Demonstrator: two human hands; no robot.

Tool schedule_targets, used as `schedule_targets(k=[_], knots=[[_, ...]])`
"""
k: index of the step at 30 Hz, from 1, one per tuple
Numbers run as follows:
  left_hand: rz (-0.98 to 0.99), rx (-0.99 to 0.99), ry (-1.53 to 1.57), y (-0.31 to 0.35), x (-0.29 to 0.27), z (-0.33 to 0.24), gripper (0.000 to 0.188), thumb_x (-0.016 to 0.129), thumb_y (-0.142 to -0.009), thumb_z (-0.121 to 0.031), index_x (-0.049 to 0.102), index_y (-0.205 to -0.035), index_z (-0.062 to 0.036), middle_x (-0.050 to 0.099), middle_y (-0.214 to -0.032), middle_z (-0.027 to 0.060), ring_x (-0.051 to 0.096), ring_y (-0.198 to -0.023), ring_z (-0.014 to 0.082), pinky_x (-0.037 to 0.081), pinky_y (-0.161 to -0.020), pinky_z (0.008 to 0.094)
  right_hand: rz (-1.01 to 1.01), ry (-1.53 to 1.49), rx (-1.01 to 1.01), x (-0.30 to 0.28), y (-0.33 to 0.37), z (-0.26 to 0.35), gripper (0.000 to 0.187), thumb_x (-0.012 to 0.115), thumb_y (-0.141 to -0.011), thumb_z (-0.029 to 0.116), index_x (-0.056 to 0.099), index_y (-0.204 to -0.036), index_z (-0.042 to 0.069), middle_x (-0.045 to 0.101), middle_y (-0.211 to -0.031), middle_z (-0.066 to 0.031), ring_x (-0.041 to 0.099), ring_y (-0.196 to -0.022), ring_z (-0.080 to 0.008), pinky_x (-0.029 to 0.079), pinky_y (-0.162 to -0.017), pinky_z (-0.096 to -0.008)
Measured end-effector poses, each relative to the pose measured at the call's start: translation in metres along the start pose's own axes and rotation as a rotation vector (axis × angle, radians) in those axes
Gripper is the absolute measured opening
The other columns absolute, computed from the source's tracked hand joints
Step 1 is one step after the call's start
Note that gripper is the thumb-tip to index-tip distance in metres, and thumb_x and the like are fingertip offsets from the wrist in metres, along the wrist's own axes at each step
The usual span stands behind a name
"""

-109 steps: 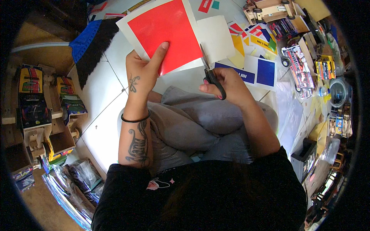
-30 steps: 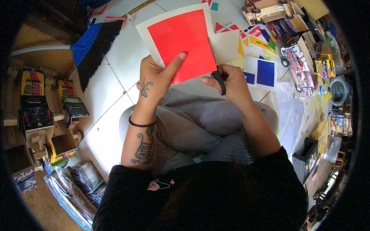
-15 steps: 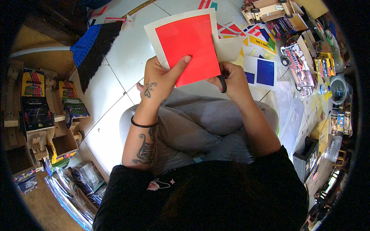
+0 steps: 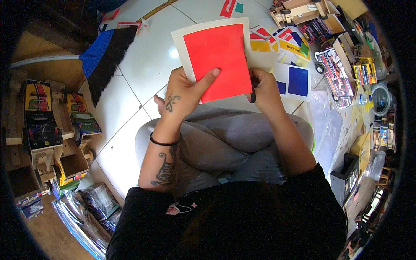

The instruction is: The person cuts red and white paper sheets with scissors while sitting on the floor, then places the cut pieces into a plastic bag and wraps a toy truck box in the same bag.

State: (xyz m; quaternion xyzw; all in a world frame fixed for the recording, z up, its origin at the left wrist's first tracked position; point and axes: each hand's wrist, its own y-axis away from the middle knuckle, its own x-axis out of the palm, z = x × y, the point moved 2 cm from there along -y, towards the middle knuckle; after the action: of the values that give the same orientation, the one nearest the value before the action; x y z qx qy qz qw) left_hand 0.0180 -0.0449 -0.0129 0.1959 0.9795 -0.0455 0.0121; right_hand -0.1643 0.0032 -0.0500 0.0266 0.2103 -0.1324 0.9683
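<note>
A bright red sheet with a white border is raised over my crossed legs. My left hand is closed on its lower left side, thumb pressed flat on the red face and fingers behind. At the sheet's lower right edge, my right hand is closed around black-handled scissors. Most of the scissors is hidden by the sheet and my fingers. The blades run up along the red area's right edge, where a strip of white border bends away to the right.
Printed sheets and colored scraps lie on the tiled floor at the far right, with a blue-patched white sheet nearer. Wooden toy trucks stand on the left; more toy trucks are at right. A black-bristled broom lies far left.
The red sheet and my left hand have shifted slightly right and toward me. My right hand stays in about the same place, and the scissors handle has turned a little.
</note>
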Motion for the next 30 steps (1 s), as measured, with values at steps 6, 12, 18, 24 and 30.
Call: schedule_targets(k=[6, 12, 18, 24, 30], knots=[[0.001, 0.001, 0.038, 0.0000, 0.0027, 0.0007, 0.025, 0.063, -0.080, -0.020, 0.062, -0.091, 0.0030, 0.065, -0.075, 0.0078, 0.060, -0.064, 0.0085, 0.047, -0.057, 0.0217, -0.013, -0.028, -0.005, -0.0004, 0.0013, 0.0033, 0.029, 0.072, -0.061, 0.023, 0.058, -0.068, -0.001, 0.057, -0.058, -0.0113, 0.052, -0.052, -0.0155, 0.041, -0.050, -0.0280], [-0.004, -0.017, 0.022, 0.0009, 0.0024, 0.0006, 0.025, 0.064, -0.080, -0.020, 0.062, -0.090, 0.0028, 0.065, -0.075, 0.0078, 0.059, -0.063, 0.0082, 0.046, -0.057, 0.0217, 0.007, 0.015, 0.044, -0.0033, 0.0026, 0.0044, 0.028, 0.072, -0.061, 0.021, 0.058, -0.067, -0.002, 0.057, -0.057, -0.0110, 0.052, -0.051, -0.0161, 0.041, -0.051, -0.0283], [0.035, -0.055, 0.004, 0.0015, 0.0047, 0.0032, 0.025, 0.064, -0.079, -0.021, 0.063, -0.088, 0.0025, 0.065, -0.074, 0.0075, 0.058, -0.063, 0.0079, 0.046, -0.057, 0.0219, -0.051, -0.047, -0.059, -0.0024, -0.0006, 0.0025, 0.026, 0.071, -0.061, 0.018, 0.057, -0.065, -0.002, 0.056, -0.055, -0.0093, 0.051, -0.051, -0.0138, 0.040, -0.050, -0.0271], [0.031, -0.064, 0.037, 0.0019, 0.0065, 0.0040, 0.025, 0.065, -0.079, -0.021, 0.063, -0.088, 0.0025, 0.065, -0.075, 0.0067, 0.058, -0.064, 0.0076, 0.046, -0.058, 0.0220, -0.030, -0.055, 0.009, -0.0054, 0.0010, 0.0020, 0.026, 0.072, -0.060, 0.018, 0.057, -0.065, -0.002, 0.055, -0.055, -0.0089, 0.049, -0.050, -0.0132, 0.039, -0.049, -0.0269], [0.054, -0.087, 0.036, 0.0024, 0.0080, 0.0048, 0.024, 0.064, -0.079, -0.019, 0.062, -0.090, 0.0022, 0.065, -0.077, 0.0066, 0.058, -0.066, 0.0074, 0.046, -0.059, 0.0224, -0.050, -0.015, -0.039, -0.0049, -0.0008, -0.0007, 0.026, 0.070, -0.060, 0.019, 0.056, -0.064, -0.002, 0.053, -0.053, -0.0107, 0.048, -0.050, -0.0141, 0.039, -0.049, -0.0285]])
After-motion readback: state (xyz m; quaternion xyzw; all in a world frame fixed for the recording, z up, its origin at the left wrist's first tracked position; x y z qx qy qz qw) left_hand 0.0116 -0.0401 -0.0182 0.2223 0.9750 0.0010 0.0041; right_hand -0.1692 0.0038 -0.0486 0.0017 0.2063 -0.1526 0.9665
